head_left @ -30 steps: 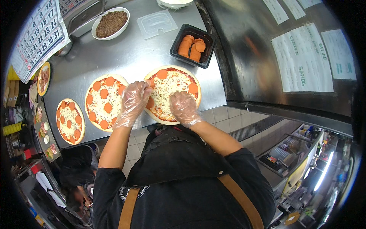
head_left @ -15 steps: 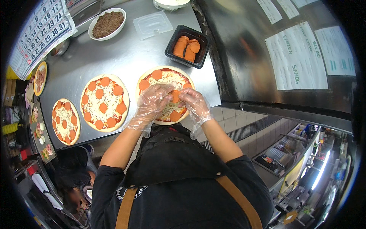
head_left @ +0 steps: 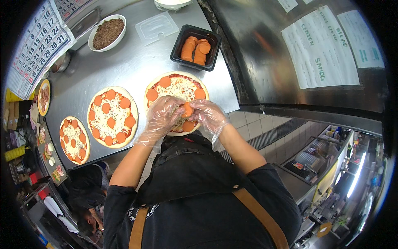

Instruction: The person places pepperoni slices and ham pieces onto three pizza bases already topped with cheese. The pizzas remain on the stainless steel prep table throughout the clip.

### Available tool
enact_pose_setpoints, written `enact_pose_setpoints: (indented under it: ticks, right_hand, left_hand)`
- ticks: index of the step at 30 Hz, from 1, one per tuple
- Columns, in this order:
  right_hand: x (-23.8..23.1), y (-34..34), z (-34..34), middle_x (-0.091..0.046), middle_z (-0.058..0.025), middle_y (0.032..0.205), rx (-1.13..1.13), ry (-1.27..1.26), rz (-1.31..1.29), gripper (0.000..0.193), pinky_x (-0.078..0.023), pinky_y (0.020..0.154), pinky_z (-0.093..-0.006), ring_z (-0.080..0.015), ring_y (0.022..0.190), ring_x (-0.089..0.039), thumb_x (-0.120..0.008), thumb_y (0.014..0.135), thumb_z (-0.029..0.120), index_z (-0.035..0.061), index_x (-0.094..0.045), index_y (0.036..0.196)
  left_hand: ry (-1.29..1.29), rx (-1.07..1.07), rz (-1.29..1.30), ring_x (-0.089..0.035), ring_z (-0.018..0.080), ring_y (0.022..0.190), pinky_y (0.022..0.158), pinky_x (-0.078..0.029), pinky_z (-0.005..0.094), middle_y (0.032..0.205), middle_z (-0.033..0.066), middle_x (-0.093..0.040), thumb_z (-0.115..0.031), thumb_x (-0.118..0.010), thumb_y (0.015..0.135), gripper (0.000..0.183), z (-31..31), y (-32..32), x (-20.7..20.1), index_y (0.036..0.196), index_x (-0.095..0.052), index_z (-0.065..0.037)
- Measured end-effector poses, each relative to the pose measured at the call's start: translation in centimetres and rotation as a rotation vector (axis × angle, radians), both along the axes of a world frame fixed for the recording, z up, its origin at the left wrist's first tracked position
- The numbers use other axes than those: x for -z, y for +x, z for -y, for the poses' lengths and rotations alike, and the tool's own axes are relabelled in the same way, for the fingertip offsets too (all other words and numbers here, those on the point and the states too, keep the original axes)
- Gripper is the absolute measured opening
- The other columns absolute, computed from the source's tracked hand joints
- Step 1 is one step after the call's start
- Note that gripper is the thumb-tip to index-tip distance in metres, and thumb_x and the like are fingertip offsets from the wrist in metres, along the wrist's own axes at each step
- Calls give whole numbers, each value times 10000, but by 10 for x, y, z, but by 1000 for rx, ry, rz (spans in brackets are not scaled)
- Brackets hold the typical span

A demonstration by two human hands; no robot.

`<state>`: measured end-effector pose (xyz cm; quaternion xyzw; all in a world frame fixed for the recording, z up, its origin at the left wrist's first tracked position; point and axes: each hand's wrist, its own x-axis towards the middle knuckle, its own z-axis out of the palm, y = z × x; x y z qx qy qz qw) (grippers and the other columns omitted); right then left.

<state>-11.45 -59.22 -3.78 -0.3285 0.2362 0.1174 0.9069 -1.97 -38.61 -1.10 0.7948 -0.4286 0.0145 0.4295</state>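
Both my hands wear clear plastic gloves and meet above the near half of a raw pizza [head_left: 180,85] with sauce and shredded cheese. Between their fingertips is a small stack of orange-red pepperoni slices [head_left: 188,109]; how many is hard to tell. My left hand [head_left: 165,114] pinches it from the left, and my right hand [head_left: 208,116] grips its right edge. Several slices lie around this pizza's rim, while my hands cover part of its middle. Beyond it, a black plastic tub [head_left: 193,65] holds rows of more pepperoni.
To the left lie a pepperoni-dotted pizza [head_left: 117,114] and a smaller one [head_left: 75,145]. A white bowl of cooked ground meat [head_left: 108,35] and a clear lid [head_left: 156,29] sit farther back. A hanging calendar [head_left: 39,47] overhangs the left. Another person [head_left: 89,193] is low at the lower left.
My right hand has come in closer to my left, and both now hold the pepperoni between them. The view has shifted slightly. The pizzas stay in place on the table.
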Motion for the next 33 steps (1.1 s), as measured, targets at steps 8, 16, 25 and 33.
enact_pose_setpoints:
  ticks: [8, 16, 25, 33]
  right_hand:
    - [2, -5, 0, -730, -180, 1152, 8, 72, -26, 268, -672, 814, -420, -281, 981, -753, -683, 1031, 79, -79, -656, 1245]
    - [7, -15, 12, -739, -118, 1029, 264, -280, -139, 223, -641, 733, -336, -197, 807, -733, -721, 1023, 139, -38, -701, 1157]
    - [-4, -29, 20, -737, -34, 898, 194, -445, -110, 207, -524, 639, -243, -92, 703, -645, -770, 995, 221, 41, -747, 1094]
    - [-2, -32, 19, -738, -58, 883, 261, -308, -108, 213, -545, 641, -266, -120, 705, -673, -768, 991, 164, -4, -739, 1119]
  left_hand:
    - [84, 95, -16, -686, 350, 979, 864, -553, 463, 1029, 131, -698, -165, -787, 937, 189, 2, 1, -16, 1060, -702, -50]
    - [169, 111, -349, -687, 262, 920, 840, -539, 409, 954, 122, -713, -168, -746, 956, 153, 1, 45, -12, 1029, -695, -44]
    - [345, 36, -372, -712, 265, 921, 870, -551, 413, 976, 132, -749, -230, -725, 937, 200, 64, 101, 7, 1027, -744, -53]
    - [91, 143, -154, -710, 328, 1059, 932, -580, 438, 1167, 113, -733, -147, -759, 935, 220, 53, 41, -10, 1149, -759, -97]
